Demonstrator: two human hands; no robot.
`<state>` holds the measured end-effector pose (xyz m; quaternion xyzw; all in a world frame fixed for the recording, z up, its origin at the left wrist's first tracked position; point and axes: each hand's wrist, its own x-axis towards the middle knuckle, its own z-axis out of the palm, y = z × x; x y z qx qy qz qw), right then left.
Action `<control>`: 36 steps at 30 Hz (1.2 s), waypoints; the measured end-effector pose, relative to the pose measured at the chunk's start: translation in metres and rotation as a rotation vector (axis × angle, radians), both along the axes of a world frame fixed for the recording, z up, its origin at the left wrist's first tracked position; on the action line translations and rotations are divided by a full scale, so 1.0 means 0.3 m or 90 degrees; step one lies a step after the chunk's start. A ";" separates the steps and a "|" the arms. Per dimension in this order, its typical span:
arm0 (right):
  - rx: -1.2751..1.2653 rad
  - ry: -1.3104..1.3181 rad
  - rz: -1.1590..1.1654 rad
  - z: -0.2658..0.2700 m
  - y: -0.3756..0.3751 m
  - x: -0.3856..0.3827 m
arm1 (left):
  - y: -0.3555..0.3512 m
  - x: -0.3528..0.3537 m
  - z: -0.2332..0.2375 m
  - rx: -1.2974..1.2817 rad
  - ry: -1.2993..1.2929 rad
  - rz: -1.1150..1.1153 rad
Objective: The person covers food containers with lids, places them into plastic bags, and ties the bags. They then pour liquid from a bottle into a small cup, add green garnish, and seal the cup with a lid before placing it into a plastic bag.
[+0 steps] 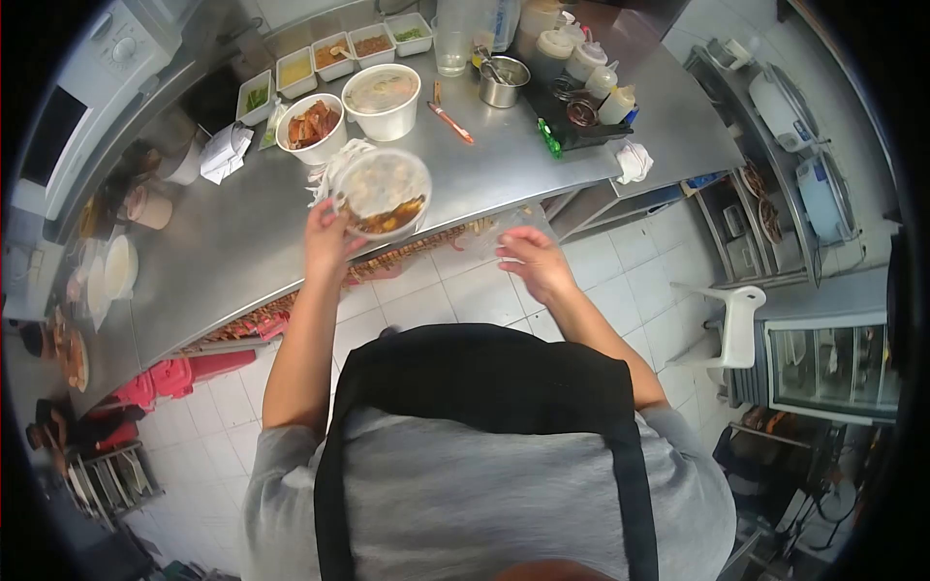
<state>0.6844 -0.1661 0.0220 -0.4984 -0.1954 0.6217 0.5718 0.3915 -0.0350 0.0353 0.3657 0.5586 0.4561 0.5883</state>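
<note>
A round, clear-lidded container (386, 192) with brown food inside is tilted above the front edge of the steel counter. My left hand (329, 235) grips its left side, thumb and fingers at the rim. My right hand (533, 258) is apart from the container, to its right, fingers spread and holding nothing. Behind the container lie a crumpled white cloth (320, 181), a white bowl of reddish-brown food (312, 128) and a larger white tub with a translucent lid (382, 102).
White trays of chopped ingredients (295, 73) line the counter's back. An orange-and-white pen (450, 124), a metal pot (504, 81) and squeeze bottles (616, 105) stand or lie further right. A white plastic stool (738, 327) is on the floor at right.
</note>
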 end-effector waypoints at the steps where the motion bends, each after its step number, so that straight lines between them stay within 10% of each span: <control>1: 0.007 -0.003 -0.020 0.000 -0.012 0.061 | 0.006 0.052 0.010 -0.004 -0.005 0.001; 13: 0.063 -0.087 -0.266 0.106 0.228 0.724 | 0.126 0.380 0.013 -0.015 -0.016 -0.014; 22: 0.069 -0.477 -0.262 0.037 0.662 1.284 | 0.194 0.510 0.178 0.455 0.235 0.149; 27: 0.009 -0.663 0.036 -0.014 0.866 1.454 | 0.079 0.791 0.309 0.399 0.022 -0.129; 36: 0.163 -0.583 0.055 0.138 0.679 1.544 | -0.001 1.626 0.153 -0.032 -0.243 -0.529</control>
